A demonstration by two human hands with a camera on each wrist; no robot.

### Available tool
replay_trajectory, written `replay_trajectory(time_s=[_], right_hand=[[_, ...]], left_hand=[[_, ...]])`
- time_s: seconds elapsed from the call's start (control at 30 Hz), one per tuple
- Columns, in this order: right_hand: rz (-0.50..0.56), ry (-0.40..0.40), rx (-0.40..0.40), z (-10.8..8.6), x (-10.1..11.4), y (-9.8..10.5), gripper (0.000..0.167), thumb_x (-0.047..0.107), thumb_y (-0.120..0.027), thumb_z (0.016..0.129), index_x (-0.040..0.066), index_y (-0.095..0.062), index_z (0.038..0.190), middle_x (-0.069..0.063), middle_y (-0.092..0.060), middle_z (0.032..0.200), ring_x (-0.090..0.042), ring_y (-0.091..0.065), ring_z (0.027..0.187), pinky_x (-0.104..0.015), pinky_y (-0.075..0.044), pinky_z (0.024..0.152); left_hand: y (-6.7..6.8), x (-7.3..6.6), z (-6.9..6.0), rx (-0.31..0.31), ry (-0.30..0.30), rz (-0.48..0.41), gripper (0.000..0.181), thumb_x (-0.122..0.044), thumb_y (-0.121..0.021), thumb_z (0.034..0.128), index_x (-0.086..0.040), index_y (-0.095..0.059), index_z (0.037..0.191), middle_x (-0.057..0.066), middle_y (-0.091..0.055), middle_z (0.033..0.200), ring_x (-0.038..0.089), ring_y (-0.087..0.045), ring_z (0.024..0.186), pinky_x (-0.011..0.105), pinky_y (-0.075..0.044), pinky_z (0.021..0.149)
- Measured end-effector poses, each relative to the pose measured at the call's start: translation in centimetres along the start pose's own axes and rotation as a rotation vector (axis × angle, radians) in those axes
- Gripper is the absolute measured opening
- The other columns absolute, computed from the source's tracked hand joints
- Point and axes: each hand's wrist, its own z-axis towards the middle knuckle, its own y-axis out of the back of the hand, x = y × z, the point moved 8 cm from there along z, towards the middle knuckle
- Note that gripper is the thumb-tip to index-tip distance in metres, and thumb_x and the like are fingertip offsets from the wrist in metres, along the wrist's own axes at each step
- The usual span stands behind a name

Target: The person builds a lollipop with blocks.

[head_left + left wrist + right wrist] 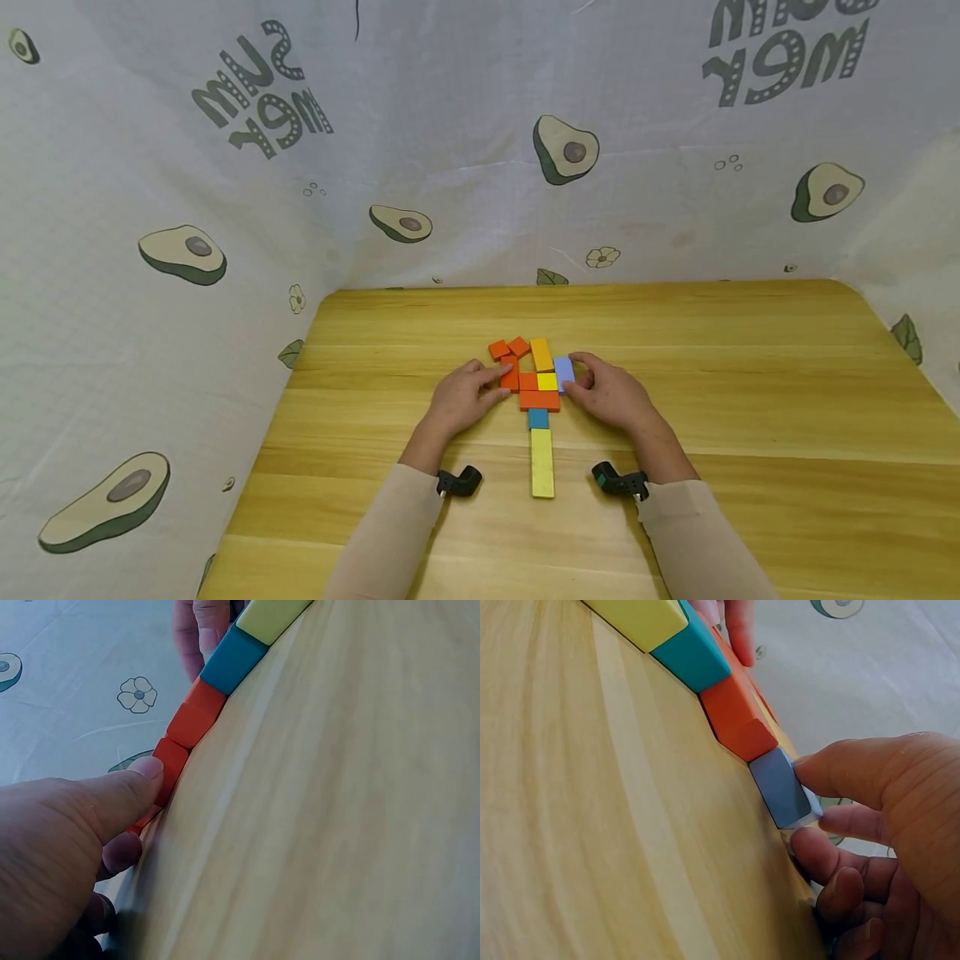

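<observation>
On the wooden table lies a flat figure of coloured blocks. My left hand (459,400) pinches an upright red-orange block (513,380) at the figure's left side, thumb at its near end. On the opposite side my right hand (615,396) holds a lilac-blue block (563,372) between thumb and finger. Between them sit a small orange block (528,382) and a small yellow block (547,382), above a wide orange block (539,401). In the right wrist view, the lilac-blue block (778,787) appears to touch the wide orange block (735,716).
Below the wide block run a teal block (538,418) and a long pale-yellow block (542,463). Two small orange-red blocks (519,347) and a yellow-orange block (541,355) lie at the far side. A printed cloth (465,167) hangs behind the table (750,400).
</observation>
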Motion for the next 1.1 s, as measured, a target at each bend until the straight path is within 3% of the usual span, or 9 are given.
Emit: replay_trajectory(time_s=[1.1], right_hand=[[-0.004,-0.023,-0.018,-0.13,0.34,0.01,0.064,0.045,-0.064,0.098,0.01,-0.047,0.148,-0.006,-0.061,0.091,-0.019,-0.054,0.073,-0.031,-0.04,0.064]], left_hand=[[-0.01,-0.25,-0.25,-0.039,-0.015,0.017,0.047,-0.048,-0.063,0.0991,-0.032,-0.06,0.144,-0.006,-0.051,0.083,0.009,-0.039,0.064,0.021,-0.03,0.06]])
